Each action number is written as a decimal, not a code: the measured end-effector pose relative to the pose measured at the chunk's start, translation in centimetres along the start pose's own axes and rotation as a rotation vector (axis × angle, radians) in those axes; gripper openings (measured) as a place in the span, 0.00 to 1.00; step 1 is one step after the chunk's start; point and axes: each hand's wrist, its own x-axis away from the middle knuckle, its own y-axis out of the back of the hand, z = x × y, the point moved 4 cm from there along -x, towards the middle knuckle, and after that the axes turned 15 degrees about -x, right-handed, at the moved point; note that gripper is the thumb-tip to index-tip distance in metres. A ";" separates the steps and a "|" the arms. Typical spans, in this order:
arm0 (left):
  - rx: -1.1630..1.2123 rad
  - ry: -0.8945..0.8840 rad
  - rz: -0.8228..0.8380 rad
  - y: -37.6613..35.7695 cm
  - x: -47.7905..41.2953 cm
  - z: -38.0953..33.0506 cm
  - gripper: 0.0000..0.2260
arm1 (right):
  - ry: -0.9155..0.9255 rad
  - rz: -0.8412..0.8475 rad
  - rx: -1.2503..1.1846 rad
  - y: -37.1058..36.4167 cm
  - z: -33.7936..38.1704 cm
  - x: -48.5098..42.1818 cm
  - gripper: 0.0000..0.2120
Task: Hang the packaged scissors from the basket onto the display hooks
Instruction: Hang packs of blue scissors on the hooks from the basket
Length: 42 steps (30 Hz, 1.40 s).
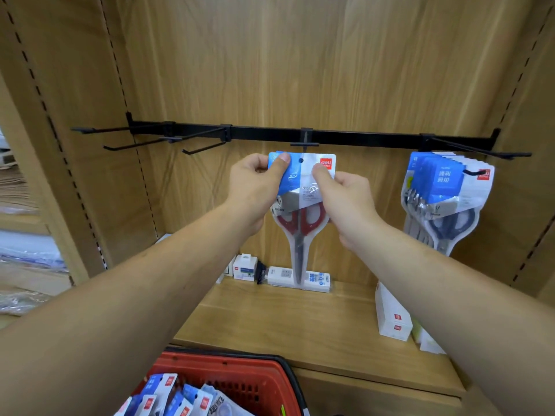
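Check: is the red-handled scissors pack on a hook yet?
No: the left hand and right hand hold the red-handled scissors pack just below the centre hook, and its hang hole is empty.

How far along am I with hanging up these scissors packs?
Done: a bunch of packs already hangs on the right hook. In hand: left hand and right hand pinch the red-handled pack just below the centre hook, its hole not yet threaded. Left: spare packs lie in the red basket, and the left hooks are bare.
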 end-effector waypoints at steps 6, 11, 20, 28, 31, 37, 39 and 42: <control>-0.046 0.001 -0.009 -0.4 -0.5 0.5 0.12 | 0.012 0.030 0.017 0.8 -0.5 -0.8 0.21; -0.171 -0.022 -0.023 -0.4 -1.9 0.8 0.15 | 0.083 0.035 0.210 1.5 -0.9 -2.2 0.26; -0.299 0.002 0.002 0.1 -1.1 1.7 0.16 | 0.166 -0.075 0.403 3.6 -1.9 -1.5 0.18; -0.343 0.153 0.236 7.3 11.0 12.2 0.10 | 0.061 0.082 0.328 2.2 -10.7 9.9 0.10; -0.425 0.210 0.361 10.3 16.5 17.6 0.07 | -0.011 0.244 0.373 0.2 -15.9 14.5 0.15; -0.716 0.289 0.491 15.0 25.1 28.7 0.09 | -0.224 0.495 0.516 -2.1 -24.6 21.9 0.14; -0.770 0.325 0.517 16.4 27.9 32.4 0.05 | -0.355 0.579 0.559 -1.8 -27.3 23.8 0.11; -0.843 0.330 0.609 17.6 30.8 35.9 0.06 | -0.539 0.643 0.653 -0.5 -30.8 25.5 0.11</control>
